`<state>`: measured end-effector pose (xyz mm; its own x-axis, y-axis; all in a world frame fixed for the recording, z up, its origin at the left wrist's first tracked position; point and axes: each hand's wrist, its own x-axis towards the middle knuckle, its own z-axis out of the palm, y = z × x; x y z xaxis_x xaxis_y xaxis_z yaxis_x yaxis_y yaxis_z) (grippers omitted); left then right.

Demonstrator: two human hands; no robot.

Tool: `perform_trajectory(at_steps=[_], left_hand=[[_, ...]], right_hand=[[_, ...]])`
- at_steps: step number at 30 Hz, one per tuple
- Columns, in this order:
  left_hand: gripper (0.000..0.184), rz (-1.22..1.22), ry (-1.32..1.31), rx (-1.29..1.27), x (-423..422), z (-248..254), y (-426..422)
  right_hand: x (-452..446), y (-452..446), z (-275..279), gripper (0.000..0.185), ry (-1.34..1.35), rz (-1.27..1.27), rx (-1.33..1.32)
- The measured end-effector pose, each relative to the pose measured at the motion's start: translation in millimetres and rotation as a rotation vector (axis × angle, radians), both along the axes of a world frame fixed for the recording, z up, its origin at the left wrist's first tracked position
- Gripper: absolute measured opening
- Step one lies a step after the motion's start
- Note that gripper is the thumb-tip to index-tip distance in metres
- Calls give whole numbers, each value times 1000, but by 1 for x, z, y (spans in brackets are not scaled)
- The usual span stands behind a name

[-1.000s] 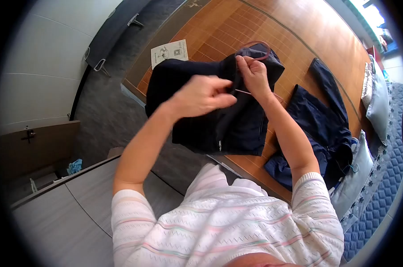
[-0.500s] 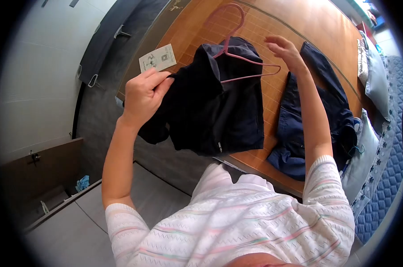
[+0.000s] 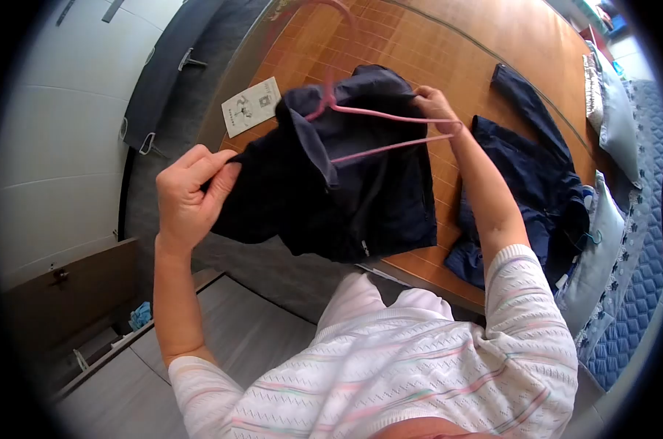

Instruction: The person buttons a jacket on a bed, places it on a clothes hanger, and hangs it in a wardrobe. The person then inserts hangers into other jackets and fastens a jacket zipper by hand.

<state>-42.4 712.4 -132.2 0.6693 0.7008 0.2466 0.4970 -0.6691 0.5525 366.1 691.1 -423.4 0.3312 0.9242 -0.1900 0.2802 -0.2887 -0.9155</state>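
A dark jacket point(image 3: 390, 205) with a grey lining hangs spread above the table's front edge. A pink clothes hanger point(image 3: 397, 115) lies partly inside its neck; the hook is blurred and one arm sticks out on the right. My left hand point(image 3: 194, 194) is closed, pinching the jacket at its left shoulder or sleeve. At the opposite side, my right hand point(image 3: 434, 110) has its fingers curled on the jacket's upper right edge, beside the hanger's bare end. A second dark blue jacket point(image 3: 522, 183) lies on the wooden surface to the right.
A printed paper sheet point(image 3: 251, 106) lies on the wooden surface point(image 3: 448, 44) behind my left hand. Pillows point(image 3: 615, 121) and a blue quilted mat point(image 3: 635, 293) are at the right. An open drawer or cabinet point(image 3: 90, 344) stands at lower left.
My left hand has drawn the jacket left and toward me. My right hand, earlier apart with fingers spread, has moved left onto the jacket's edge. The hanger has shifted left.
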Motion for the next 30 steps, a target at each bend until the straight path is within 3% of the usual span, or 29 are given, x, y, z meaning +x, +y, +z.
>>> perform_trajectory(at_steps=[3, 6, 11, 14, 17, 18, 19, 20, 21, 23, 25, 27, 29, 30], left_hand=[[13, 9, 31, 93, -12, -8, 15], [13, 43, 59, 214, -13, -19, 27], [14, 45, 41, 373, -9, -28, 17], [13, 152, -102, 550, -10, -20, 0], [12, 250, -200, 579, -19, 1, -31], [12, 234, -213, 606, -23, 10, -45], [12, 246, -241, 620, -27, 20, -61], [12, 247, -266, 635, -30, 32, -77], [12, 246, -292, 645, -33, 42, -92], [10, 231, -295, 728, -44, 61, -120], [10, 184, -327, 797, -55, 74, -144], [10, 146, -410, 818, -54, 84, -172], [11, 186, -439, 846, -60, 89, -192], [11, 224, -453, 857, -66, 90, -195]], right_hand=[[4, -28, 77, 13, 301, -113, -69], [8, -54, 123, 10, 172, -128, -42], [-13, -87, 160, 11, 292, -218, 308], [-46, -112, 193, 18, 272, -172, 439], [-108, -156, 241, 22, 36, 21, 464], [-128, -159, 237, 23, -93, 102, 697], [-153, -171, 248, 23, -62, 135, 696], [-168, -182, 261, 22, -209, 169, 712], [-181, -196, 285, 20, -251, 157, 648], [-183, -208, 304, 21, -541, 152, 879], [-178, -229, 345, 21, -720, 124, 855], [-178, -255, 390, 20, -658, -39, 855], [-193, -269, 399, 20, -871, 50, 1063], [-206, -281, 398, 19, -893, 179, 1020]])
